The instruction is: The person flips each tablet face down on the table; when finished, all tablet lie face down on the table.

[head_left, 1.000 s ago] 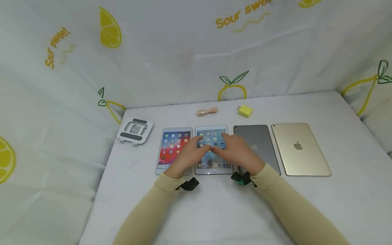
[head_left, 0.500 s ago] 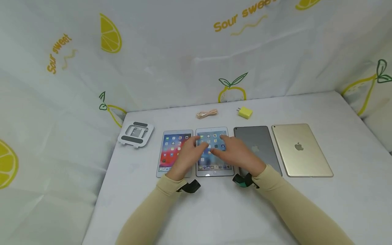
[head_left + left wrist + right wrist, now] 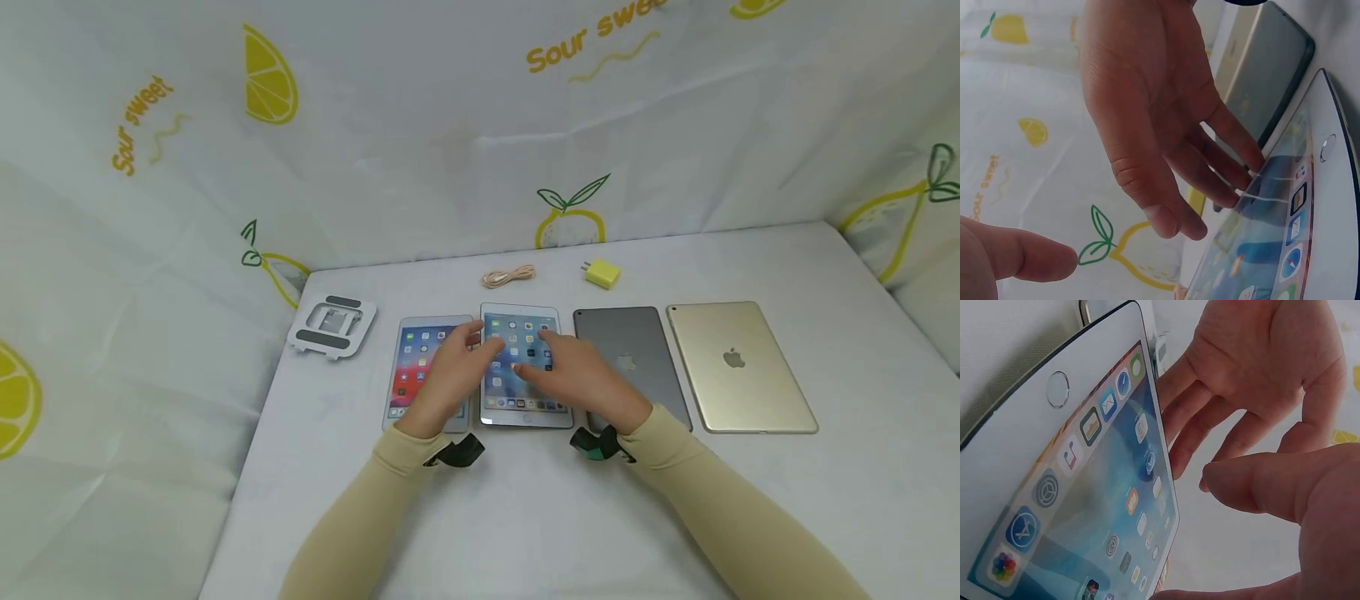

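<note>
A white tablet [image 3: 525, 396] with a blue home screen lies between my hands, the second in a row. My left hand [image 3: 450, 375] has its fingers at the tablet's left edge; its thumb [image 3: 1029, 253] is held away from the glass. From the other side, my right hand [image 3: 588, 371] reaches the right edge with extended fingers, its thumb [image 3: 1254, 487] apart from the screen. A shadow shows along the near edge in the right wrist view. Beneath my left hand is another white tablet [image 3: 408, 367] with a red and blue screen, partly covered.
Right of it lie a grey tablet [image 3: 645, 358] and a gold tablet [image 3: 738, 375], both backs up. A folded white stand [image 3: 332, 327] is at the left. Behind the row are a coiled cable [image 3: 507, 276] and a yellow charger plug [image 3: 601, 273].
The middle white tablet has shifted slightly up in the head view, away from its row. My left hand has moved a little left, its thumb farther from the right thumb.
</note>
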Demonstrator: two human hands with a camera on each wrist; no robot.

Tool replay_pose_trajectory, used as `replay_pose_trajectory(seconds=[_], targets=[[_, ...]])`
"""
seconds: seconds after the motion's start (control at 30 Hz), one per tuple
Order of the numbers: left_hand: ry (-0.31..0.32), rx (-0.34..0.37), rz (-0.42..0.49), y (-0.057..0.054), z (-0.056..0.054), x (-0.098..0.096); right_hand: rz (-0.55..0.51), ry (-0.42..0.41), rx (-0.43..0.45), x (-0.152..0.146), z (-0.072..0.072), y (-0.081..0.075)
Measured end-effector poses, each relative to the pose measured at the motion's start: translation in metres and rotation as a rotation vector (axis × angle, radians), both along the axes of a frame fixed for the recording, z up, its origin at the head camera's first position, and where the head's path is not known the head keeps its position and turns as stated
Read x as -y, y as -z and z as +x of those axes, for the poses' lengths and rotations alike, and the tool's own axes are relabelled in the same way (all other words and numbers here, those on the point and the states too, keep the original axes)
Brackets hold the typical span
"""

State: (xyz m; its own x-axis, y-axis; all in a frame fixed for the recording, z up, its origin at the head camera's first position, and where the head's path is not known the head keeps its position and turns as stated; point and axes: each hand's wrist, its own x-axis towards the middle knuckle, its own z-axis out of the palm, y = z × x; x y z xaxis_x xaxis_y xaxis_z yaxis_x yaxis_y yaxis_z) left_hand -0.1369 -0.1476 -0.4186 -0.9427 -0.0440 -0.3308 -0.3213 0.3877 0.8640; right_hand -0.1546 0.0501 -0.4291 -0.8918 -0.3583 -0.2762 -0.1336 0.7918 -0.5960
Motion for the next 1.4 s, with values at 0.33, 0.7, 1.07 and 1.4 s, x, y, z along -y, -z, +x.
replay_pose_trajectory(seconds=[0.33, 0.7, 1.07, 1.4], targets=[[0.007, -0.026, 0.049, -0.005, 0.001, 0.008, -0.011, -0.014, -0.011, 0.001, 0.000, 0.001], [0.033, -0.026, 0.089, -0.015, 0.005, 0.008, -0.037, 0.003, 0.023, 0.003, 0.001, 0.002], [0.029, -0.074, 0.105, -0.019, 0.009, 0.005, -0.071, 0.038, 0.067, 0.006, 0.003, 0.002], [0.020, -0.116, 0.153, -0.022, 0.012, 0.004, -0.128, 0.067, 0.111, 0.008, 0.004, 0.001]])
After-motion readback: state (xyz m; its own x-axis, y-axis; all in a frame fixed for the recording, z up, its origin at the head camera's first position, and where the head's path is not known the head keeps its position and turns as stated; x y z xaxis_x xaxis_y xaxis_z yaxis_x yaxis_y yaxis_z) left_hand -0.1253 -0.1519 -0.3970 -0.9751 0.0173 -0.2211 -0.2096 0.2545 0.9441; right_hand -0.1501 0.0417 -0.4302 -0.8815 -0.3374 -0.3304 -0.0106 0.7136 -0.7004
